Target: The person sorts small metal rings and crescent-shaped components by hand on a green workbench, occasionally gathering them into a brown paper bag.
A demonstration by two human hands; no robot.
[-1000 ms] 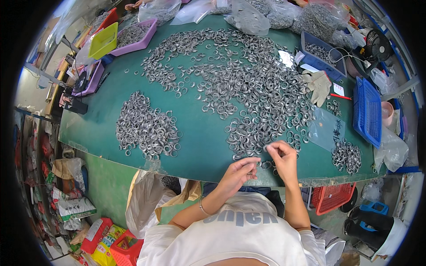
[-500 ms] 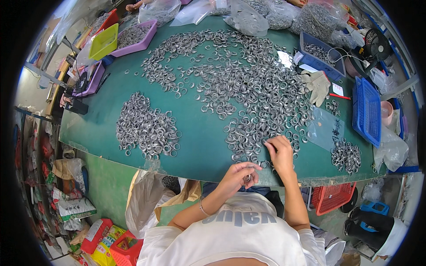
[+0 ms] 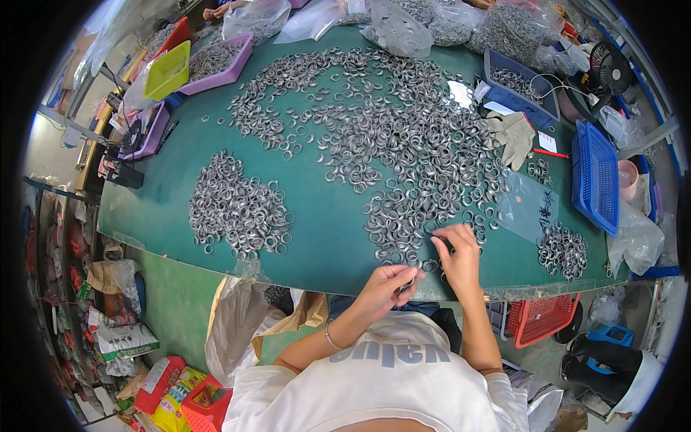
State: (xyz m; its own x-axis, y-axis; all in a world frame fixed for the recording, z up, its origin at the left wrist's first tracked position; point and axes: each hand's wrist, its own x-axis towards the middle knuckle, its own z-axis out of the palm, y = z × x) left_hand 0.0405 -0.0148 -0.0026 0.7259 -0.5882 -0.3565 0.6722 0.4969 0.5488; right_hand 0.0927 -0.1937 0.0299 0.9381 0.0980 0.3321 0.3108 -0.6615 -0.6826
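Observation:
Small grey metal rings lie in a large heap [image 3: 403,137] across the middle of the green table. My left hand [image 3: 389,286] is closed at the table's front edge, its thumb over a metal ring [image 3: 407,285] that shows only in part. Whether more rings sit inside that palm is hidden. My right hand [image 3: 459,253] reaches to the near end of the heap, thumb and fingers apart beside the loose rings, with nothing visible between them. A separate pile of rings [image 3: 237,205] lies to the left, and a smaller ring pile [image 3: 563,252] to the right.
Blue baskets [image 3: 596,176], a work glove [image 3: 515,138], a clear plastic bag [image 3: 529,205] and a red pen [image 3: 552,153] lie on the right. A purple tray [image 3: 216,61] and bags of rings [image 3: 515,32] line the far side. A paper sack [image 3: 248,324] stands below the front edge.
My left thumb and fingers have closed further over the ring, which shows less now. My right hand has shifted slightly, its fingers lower over the near rings.

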